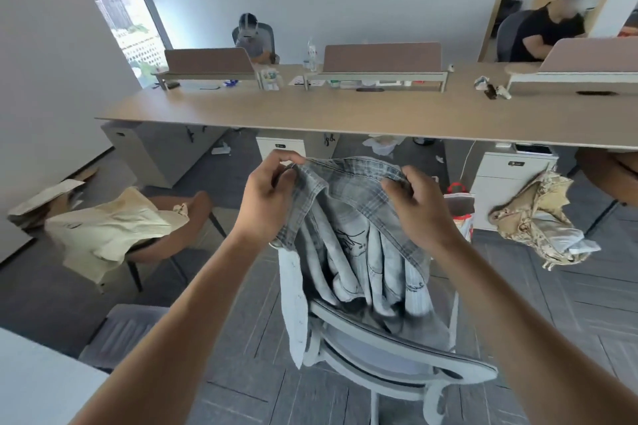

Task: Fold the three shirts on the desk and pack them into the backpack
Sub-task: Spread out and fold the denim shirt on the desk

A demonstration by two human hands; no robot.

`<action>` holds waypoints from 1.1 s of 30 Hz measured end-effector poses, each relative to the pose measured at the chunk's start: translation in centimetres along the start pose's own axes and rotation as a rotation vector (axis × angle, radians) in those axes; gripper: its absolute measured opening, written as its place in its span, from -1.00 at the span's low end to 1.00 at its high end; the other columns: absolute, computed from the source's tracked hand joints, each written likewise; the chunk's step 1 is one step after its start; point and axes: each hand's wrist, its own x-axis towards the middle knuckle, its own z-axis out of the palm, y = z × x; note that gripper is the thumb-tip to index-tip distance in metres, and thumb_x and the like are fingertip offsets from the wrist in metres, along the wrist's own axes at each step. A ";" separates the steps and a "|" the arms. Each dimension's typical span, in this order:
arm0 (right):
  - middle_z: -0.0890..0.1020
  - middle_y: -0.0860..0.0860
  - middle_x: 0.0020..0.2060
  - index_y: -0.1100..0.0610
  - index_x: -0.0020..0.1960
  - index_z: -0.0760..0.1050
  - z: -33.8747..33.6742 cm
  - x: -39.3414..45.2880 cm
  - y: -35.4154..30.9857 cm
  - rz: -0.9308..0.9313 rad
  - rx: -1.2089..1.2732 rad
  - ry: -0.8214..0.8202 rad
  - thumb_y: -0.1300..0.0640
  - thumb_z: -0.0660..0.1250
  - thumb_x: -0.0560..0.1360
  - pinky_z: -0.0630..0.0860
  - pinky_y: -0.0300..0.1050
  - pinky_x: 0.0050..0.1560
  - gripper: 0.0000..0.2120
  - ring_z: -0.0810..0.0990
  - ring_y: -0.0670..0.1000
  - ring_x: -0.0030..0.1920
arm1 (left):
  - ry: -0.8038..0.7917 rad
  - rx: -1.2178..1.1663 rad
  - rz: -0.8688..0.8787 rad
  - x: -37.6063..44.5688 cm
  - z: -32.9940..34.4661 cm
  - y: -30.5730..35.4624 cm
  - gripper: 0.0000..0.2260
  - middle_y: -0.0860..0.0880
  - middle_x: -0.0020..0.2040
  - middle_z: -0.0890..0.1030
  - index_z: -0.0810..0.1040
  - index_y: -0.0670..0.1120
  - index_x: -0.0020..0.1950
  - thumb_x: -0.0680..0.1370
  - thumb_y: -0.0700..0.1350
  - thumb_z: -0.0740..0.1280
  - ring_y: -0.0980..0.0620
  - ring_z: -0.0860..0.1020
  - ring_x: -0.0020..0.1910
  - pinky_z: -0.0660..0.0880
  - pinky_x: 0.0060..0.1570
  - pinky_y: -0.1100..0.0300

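Observation:
A grey-blue plaid shirt (359, 252) hangs in front of me, held up by its collar. My left hand (267, 197) pinches the collar's left end and my right hand (423, 207) grips its right end. The shirt's lower part drapes over the back of a grey office chair (397, 366). A cream shirt (110, 228) lies crumpled on a brown chair at the left. A beige patterned shirt (538, 217) hangs bunched at the right, over a brown chair. No backpack is in sight.
A long wooden desk (345, 110) runs across the room beyond the shirt, with dividers and small items at its far edge. Two people sit behind it. White drawer units (511, 183) stand under the desk. A white surface (38, 386) is at my near left.

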 end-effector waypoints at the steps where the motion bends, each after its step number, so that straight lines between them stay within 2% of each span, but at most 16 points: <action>1: 0.35 -0.11 -0.42 0.03 -0.13 0.34 0.9 0.5 -0.3 -0.014 -0.026 0.002 0.11 0.31 0.69 0.27 -0.33 -0.44 -0.75 0.29 -0.16 -0.49 | -0.002 -0.010 0.001 0.4 -1.0 -0.4 -0.74 -0.38 -0.27 0.48 0.59 0.02 0.12 0.70 -0.29 0.19 -0.40 0.40 -0.33 0.40 -0.36 -0.23; 3: 0.47 -0.09 -0.30 0.13 0.10 0.44 2.8 1.6 -0.7 -0.043 -0.092 0.008 0.09 0.33 0.68 0.33 -0.39 -0.34 -0.88 0.42 -0.23 -0.39 | 0.002 -0.053 0.004 1.5 -3.1 -1.8 -0.74 -0.42 -0.23 0.50 0.60 0.04 0.13 0.71 -0.25 0.18 -0.46 0.43 -0.33 0.42 -0.35 -0.32; 5: 0.60 -0.01 0.00 0.15 0.32 0.41 4.9 2.9 -1.0 -0.077 -0.101 -0.012 0.07 0.35 0.66 0.40 -0.45 -0.08 -0.70 0.54 -0.28 -0.08 | 0.011 -0.115 -0.004 2.8 -5.3 -3.6 -0.77 -0.46 -0.21 0.50 0.61 0.01 0.14 0.69 -0.20 0.19 -0.49 0.45 -0.31 0.42 -0.32 -0.29; 6: 0.59 0.00 0.16 0.11 0.38 0.39 5.9 3.5 -1.2 -0.094 -0.094 -0.029 0.06 0.37 0.65 0.41 -0.45 0.07 -0.64 0.56 -0.22 0.12 | 0.019 -0.138 -0.006 3.5 -6.4 -4.5 -0.78 -0.47 -0.19 0.51 0.61 0.00 0.13 0.68 -0.18 0.19 -0.47 0.47 -0.30 0.40 -0.26 -0.22; 8: 0.56 -0.06 0.29 0.01 0.41 0.39 8.2 4.8 -2.5 -0.129 -0.102 -0.091 0.04 0.44 0.61 0.40 -0.40 0.21 -0.57 0.53 -0.13 0.30 | 0.033 -0.177 -0.005 5.0 -8.8 -6.1 -0.79 -0.48 -0.18 0.51 0.62 -0.01 0.11 0.66 -0.16 0.19 -0.34 0.47 -0.25 0.37 -0.15 -0.14; 12: 0.48 -0.36 0.25 -0.08 0.35 0.48 13.1 8.2 -5.0 -0.199 -0.209 -0.191 -0.09 0.64 0.40 0.29 -0.48 0.26 -0.41 0.44 -0.38 0.30 | 0.039 -0.238 -0.023 8.7 -14.0 -9.6 -0.79 -0.45 -0.15 0.52 0.58 -0.07 0.08 0.68 -0.23 0.15 -0.19 0.47 -0.18 0.42 -0.11 -0.08; 15: 0.43 -0.18 0.14 -0.12 0.32 0.51 16.8 11.7 -6.4 -0.255 -0.401 -0.209 -0.26 0.66 0.26 0.38 -0.29 0.19 -0.30 0.46 -0.18 0.20 | 0.026 -0.251 -0.007 13.2 -18.3 -11.8 -0.78 -0.31 -0.19 0.53 0.55 -0.09 0.07 0.70 -0.27 0.13 -0.11 0.48 -0.22 0.43 -0.12 0.02; 17: 0.37 -0.17 0.05 -0.14 0.32 0.51 19.2 14.3 -7.1 -0.264 -0.488 -0.168 -0.18 0.66 0.32 0.39 -0.25 0.04 -0.36 0.44 -0.19 0.08 | 0.019 -0.239 0.027 16.4 -20.8 -12.9 -0.80 -0.19 -0.15 0.55 0.54 -0.08 0.06 0.69 -0.28 0.14 -0.09 0.49 -0.18 0.44 -0.09 -0.01; 19: 0.35 -0.19 -0.01 -0.11 0.28 0.57 21.3 16.8 -7.7 -0.308 -0.491 -0.059 0.01 0.62 0.40 0.36 -0.26 -0.07 -0.51 0.42 -0.23 -0.02 | -0.013 -0.275 0.066 19.2 -22.6 -13.8 -0.86 -0.21 -0.14 0.53 0.54 -0.06 0.04 0.66 -0.25 0.22 -0.17 0.45 -0.20 0.40 -0.12 -0.11; 21: 0.38 -0.17 -0.01 -0.07 0.22 0.60 23.0 19.1 -8.1 -0.334 -0.473 0.024 0.08 0.61 0.42 0.41 -0.32 -0.02 -0.59 0.46 -0.25 0.00 | -0.090 -0.289 0.133 21.8 -24.1 -14.6 -0.91 -0.35 -0.17 0.47 0.52 -0.10 0.09 0.61 -0.19 0.37 -0.33 0.39 -0.28 0.36 -0.24 -0.19; 22: 0.40 -0.14 0.02 -0.08 0.21 0.60 23.7 20.1 -8.3 -0.327 -0.478 0.044 0.03 0.63 0.40 0.44 -0.30 0.03 -0.58 0.47 -0.24 0.02 | -0.139 -0.287 0.157 23.0 -24.6 -14.9 -0.79 -0.40 -0.14 0.48 0.50 -0.15 0.13 0.56 -0.16 0.46 -0.35 0.45 -0.26 0.41 -0.23 -0.19; 24: 0.40 -0.09 0.11 -0.12 0.24 0.54 24.9 22.0 -8.4 -0.290 -0.568 0.039 -0.16 0.66 0.30 0.47 -0.17 0.06 -0.43 0.46 -0.13 0.12 | -0.220 -0.267 0.178 25.6 -25.4 -15.8 -0.59 -0.34 -0.13 0.51 0.43 -0.26 0.22 0.49 -0.24 0.55 -0.08 0.59 -0.25 0.53 -0.20 0.09; 25: 0.37 -0.08 0.15 -0.12 0.27 0.50 25.4 22.9 -8.2 -0.269 -0.650 0.025 -0.22 0.66 0.26 0.47 -0.11 0.07 -0.34 0.44 -0.07 0.18 | -0.236 -0.245 0.187 26.9 -25.6 -16.3 -0.55 -0.23 -0.16 0.51 0.40 -0.31 0.25 0.47 -0.32 0.55 0.13 0.58 -0.31 0.51 -0.24 0.30; 27: 0.34 -0.04 0.19 -0.10 0.31 0.45 26.2 25.2 -7.5 -0.260 -0.792 0.028 -0.24 0.64 0.23 0.49 -0.06 0.11 -0.26 0.40 0.00 0.24 | -0.265 -0.222 0.187 29.6 -25.4 -17.8 -0.54 -0.07 -0.15 0.50 0.38 -0.33 0.26 0.47 -0.41 0.51 0.24 0.49 -0.40 0.40 -0.34 0.47; 31: 0.42 0.02 0.17 -0.01 0.27 0.50 27.4 31.2 -4.7 -0.280 -0.753 0.145 -0.06 0.61 0.28 0.50 -0.04 0.04 -0.39 0.45 0.06 0.20 | -0.312 -0.242 0.172 34.9 -24.0 -21.4 -0.65 0.07 -0.35 0.52 0.39 -0.26 0.24 0.54 -0.37 0.46 0.12 0.29 -0.60 0.22 -0.59 0.23; 33: 0.48 0.00 0.09 0.04 0.17 0.57 28.0 34.5 -3.0 -0.295 -0.630 0.213 0.07 0.60 0.30 0.50 -0.05 -0.05 -0.53 0.49 0.05 0.12 | -0.303 -0.267 0.195 38.0 -23.0 -23.1 -0.69 0.06 -0.25 0.53 0.42 -0.19 0.21 0.58 -0.20 0.47 -0.05 0.39 -0.48 0.32 -0.49 0.06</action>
